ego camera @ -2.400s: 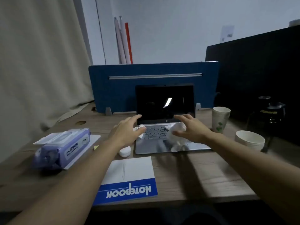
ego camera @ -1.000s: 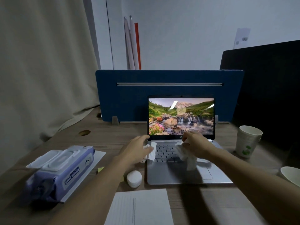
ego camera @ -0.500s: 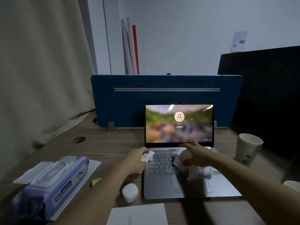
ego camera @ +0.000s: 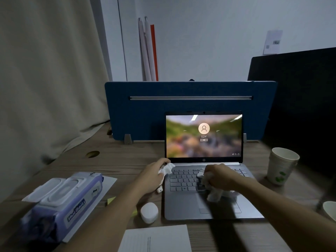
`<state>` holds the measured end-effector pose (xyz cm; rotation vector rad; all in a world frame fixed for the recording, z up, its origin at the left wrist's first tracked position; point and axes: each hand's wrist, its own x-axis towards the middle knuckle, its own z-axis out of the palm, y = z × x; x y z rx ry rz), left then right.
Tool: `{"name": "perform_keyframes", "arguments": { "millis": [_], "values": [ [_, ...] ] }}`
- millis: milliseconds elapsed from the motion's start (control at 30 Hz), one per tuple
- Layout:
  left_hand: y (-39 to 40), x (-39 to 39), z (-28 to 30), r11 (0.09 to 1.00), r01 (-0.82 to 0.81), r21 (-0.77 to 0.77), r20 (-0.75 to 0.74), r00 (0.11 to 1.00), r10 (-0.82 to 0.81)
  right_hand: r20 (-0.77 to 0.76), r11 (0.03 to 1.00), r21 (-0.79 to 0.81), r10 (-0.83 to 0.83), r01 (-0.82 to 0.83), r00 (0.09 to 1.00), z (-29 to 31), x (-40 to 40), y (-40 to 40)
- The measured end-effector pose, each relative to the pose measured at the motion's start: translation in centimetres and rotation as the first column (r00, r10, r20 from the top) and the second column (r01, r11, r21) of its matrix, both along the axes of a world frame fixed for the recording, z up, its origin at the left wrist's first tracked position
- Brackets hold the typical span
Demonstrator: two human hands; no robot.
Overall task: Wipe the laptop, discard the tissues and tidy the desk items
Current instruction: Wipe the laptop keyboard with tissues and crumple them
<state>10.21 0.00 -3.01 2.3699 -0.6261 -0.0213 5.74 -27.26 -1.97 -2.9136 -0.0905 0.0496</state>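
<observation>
An open silver laptop (ego camera: pixel 183 208) sits mid-desk with its screen (ego camera: pixel 203 142) lit on a login page. My right hand (ego camera: pixel 221 176) is closed over a crumpled white tissue (ego camera: pixel 214 194) that rests on the middle of the keyboard. My left hand (ego camera: pixel 151 174) grips a smaller white tissue wad (ego camera: pixel 168 168) at the keyboard's upper left corner, just off the laptop's left edge. A small white piece (ego camera: pixel 160 190) pokes out below that hand; what it is cannot be told.
A purple wet-wipe pack (ego camera: pixel 63 206) lies at the left on white paper. A small white round case (ego camera: pixel 149 212) sits beside the laptop, a notebook (ego camera: pixel 154 239) at the front edge. Stacked paper cups (ego camera: pixel 281 166) and another cup (ego camera: pixel 330 210) stand right. A blue divider (ego camera: pixel 145 110) backs the desk.
The dark screen lit up and changed to a login page. My right hand slid its tissue left and toward me across the keys. The left hand stayed at the keyboard's left corner.
</observation>
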Motion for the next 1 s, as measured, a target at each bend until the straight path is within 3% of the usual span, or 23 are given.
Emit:
{"name": "perform_keyframes", "arguments": {
  "millis": [167, 300, 367, 733, 1000],
  "values": [
    [-0.1, -0.1, 0.1, 0.997, -0.014, -0.070, -0.016, 1.000, 0.013, 0.136, 0.974, 0.223, 0.018, -0.048, 0.991, 1.3, -0.1, 0.5],
    [-0.8, 0.0, 0.9, 0.981, -0.009, -0.193, -0.111, 0.994, -0.013, 0.146, 0.801, 0.591, 0.009, -0.094, 0.989, 2.9, -0.3, 2.2],
    [-1.4, -0.1, 1.4, 0.963, -0.027, -0.266, -0.184, 0.983, -0.024, 0.154, 0.731, 0.674, 0.005, -0.108, 0.988, 3.5, -0.4, 3.1],
    [-2.9, -2.1, 3.5, 0.808, -0.156, -0.568, -0.537, 0.815, -0.220, 0.141, 0.598, 0.799, -0.077, -0.068, 0.987, 3.1, 0.0, 5.8],
    [-2.6, -2.4, 2.4, 0.847, 0.019, -0.531, -0.356, 0.902, -0.244, 0.158, 0.602, 0.796, -0.116, -0.057, 0.981, 2.7, 0.1, 6.7]
  ]
}}
